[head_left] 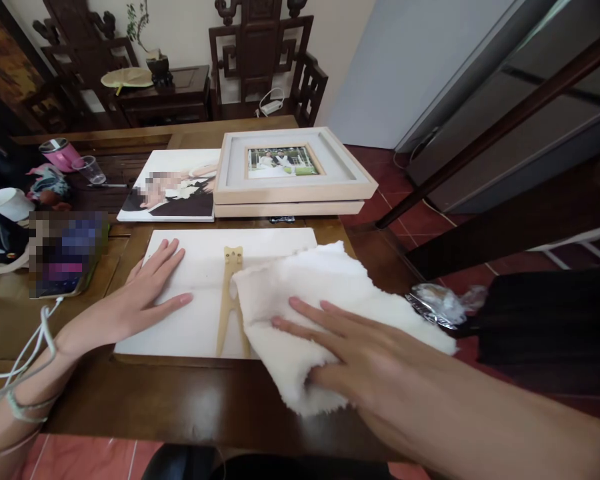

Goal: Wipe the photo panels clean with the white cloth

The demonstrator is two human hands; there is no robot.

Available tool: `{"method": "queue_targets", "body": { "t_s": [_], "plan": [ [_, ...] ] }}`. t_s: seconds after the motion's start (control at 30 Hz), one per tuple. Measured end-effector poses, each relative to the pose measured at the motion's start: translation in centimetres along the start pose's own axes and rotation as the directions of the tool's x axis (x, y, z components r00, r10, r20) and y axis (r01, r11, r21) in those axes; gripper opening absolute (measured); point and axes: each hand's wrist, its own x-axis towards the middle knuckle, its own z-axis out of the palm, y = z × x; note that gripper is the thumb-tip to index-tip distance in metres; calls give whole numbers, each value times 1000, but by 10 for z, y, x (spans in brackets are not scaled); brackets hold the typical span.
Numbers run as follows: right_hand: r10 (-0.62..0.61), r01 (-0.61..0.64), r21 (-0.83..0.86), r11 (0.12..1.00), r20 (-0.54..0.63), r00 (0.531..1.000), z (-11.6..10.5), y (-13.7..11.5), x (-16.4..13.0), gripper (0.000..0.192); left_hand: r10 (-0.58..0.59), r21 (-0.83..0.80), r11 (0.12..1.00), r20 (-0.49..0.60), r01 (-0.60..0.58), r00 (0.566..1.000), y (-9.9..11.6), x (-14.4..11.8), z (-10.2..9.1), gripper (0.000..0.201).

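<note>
The right hand (350,347) is pressing flat, fingers spread, on the cloth (325,307), which is covering the right end of the board (190,293). The left hand (145,293) is lying open on the board's left end, gripping nothing. The stand (231,300) is running lengthwise between them.

White cloth (330,313) hides the white board's (200,293) right part; wooden stand (230,300) perhaps partly covered.

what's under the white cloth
The white cloth lies over the right part of a white board and reaches past it onto the wooden table. A tan stand shows at its left edge. The right hand presses it; anything else beneath is covered.
</note>
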Motion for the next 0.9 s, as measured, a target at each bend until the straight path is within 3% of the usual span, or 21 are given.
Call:
{"method": "queue_targets", "body": {
  "t_s": [0.17,0.27,0.37,0.5,0.6,0.73,0.9],
  "plan": [
    [69,-70,-81,994,-10,998,11,47,10,44,-1,6,1000,-6,1,1000,3,-1,0,82],
    [81,-87,-141,986,-47,996,21,58,10,40,16,-10,1000,-40,-17,999,3,2,0,82],
    [56,-61,-101,993,-53,997,25,41,4,38,39,-22,999,-82,-41,996,1,5,1,82],
    [-14,14,-10,1000,-13,1000,15,6,-4,24,34,-19,999,-67,-35,997,-2,8,1,81],
    [-21,21,-17,1000,7,1000,9,2,-4,26,24,-16,1000,-53,-25,998,-1,7,1,81],
    [9,-10,-51,999,-7,1000,13,32,5,44,4,-29,1000,-52,-5,999,0,5,-1,85],
    [39,-49,-164,985,-66,997,24,67,14,42,-10,-29,1000,-59,8,998,-2,5,-2,87]
  ]
}}
